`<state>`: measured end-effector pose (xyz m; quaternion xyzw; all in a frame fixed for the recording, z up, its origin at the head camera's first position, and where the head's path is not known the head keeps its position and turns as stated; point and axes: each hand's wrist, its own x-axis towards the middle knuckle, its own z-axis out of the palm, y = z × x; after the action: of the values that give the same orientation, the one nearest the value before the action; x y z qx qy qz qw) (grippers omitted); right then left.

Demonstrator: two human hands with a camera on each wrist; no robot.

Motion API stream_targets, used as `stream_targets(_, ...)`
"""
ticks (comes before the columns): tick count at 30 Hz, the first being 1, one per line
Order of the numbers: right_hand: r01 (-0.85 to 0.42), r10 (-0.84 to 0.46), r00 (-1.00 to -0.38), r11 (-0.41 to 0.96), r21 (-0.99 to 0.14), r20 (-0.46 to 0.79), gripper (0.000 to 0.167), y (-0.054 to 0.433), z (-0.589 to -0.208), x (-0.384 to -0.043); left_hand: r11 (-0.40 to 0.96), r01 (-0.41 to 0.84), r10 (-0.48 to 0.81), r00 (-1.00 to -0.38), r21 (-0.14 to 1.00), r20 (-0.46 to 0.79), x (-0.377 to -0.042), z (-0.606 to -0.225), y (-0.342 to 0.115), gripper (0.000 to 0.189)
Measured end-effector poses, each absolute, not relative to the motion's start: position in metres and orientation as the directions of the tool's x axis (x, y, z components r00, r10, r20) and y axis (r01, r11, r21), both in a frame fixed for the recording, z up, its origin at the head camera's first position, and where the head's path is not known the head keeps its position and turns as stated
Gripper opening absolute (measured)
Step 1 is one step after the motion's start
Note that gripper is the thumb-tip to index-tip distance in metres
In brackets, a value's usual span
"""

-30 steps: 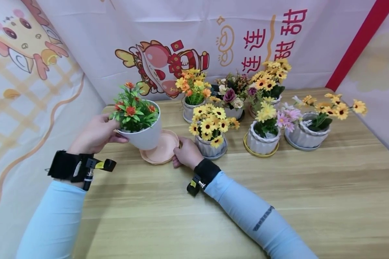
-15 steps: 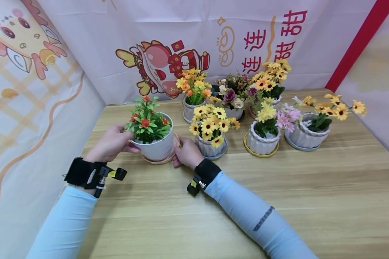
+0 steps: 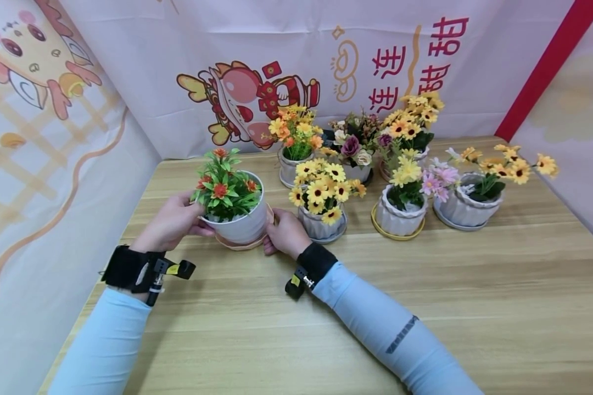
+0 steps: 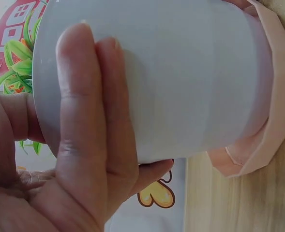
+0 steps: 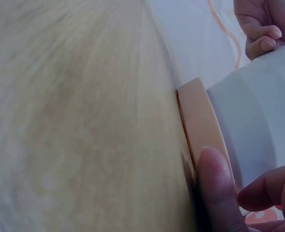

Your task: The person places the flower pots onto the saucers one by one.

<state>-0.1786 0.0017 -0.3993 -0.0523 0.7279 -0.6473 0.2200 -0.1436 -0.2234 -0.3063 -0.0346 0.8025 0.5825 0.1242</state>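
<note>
A white flowerpot (image 3: 237,225) with red flowers and green leaves stands within a pale pink saucer (image 3: 239,247) at the left of the table. My left hand (image 3: 175,219) grips the pot by its rim; in the left wrist view its fingers (image 4: 82,121) lie along the outer wall, and the thumb hooks over the rim. At the saucer's right edge my right hand (image 3: 285,232) pinches the low wall. The right wrist view shows the thumb (image 5: 216,179) against the saucer's outside (image 5: 202,118), with the pot wall just inside.
Close to my right hand is a pot of yellow flowers (image 3: 321,222) on a grey saucer. Several other potted flowers, among them a yellow and pink one (image 3: 400,216), stand at the back and right of the wooden table (image 3: 375,296). A printed cloth (image 3: 277,33) hangs behind.
My left hand has carried the white pot right and down from its tilted hold beside the saucer into it. The right hand stays at the saucer's edge.
</note>
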Motion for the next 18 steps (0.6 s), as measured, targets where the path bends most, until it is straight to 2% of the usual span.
stream_targets(7, 0.216, -0.351, -0.9, 0.155, -0.964, -0.258, 0.054, 0.007, -0.398, -0.18, 0.314, -0.192, 0.126, -0.962, 0.93, -0.241, -0.144, -0.311, -0.223, 0.05)
stream_targets(11, 0.207, -0.341, -0.899, 0.219, -0.953, -0.274, 0.059, 0.012, -0.397, -0.179, 0.303, -0.197, 0.168, -0.952, 0.933, -0.255, -0.142, -0.31, -0.225, 0.055)
stream_targets(14, 0.13, -0.345, -0.907, 0.32, -0.938, -0.243, 0.061, 0.021, -0.393, -0.175, 0.298, -0.196, 0.187, -0.948, 0.934, -0.258, -0.14, -0.308, -0.23, 0.064)
stream_targets(18, -0.044, -0.406, -0.902, 0.428, -0.902, -0.148, 0.062, 0.044, -0.377, -0.16, 0.318, -0.165, 0.18, -0.956, 0.933, -0.231, -0.136, -0.304, -0.238, 0.073)
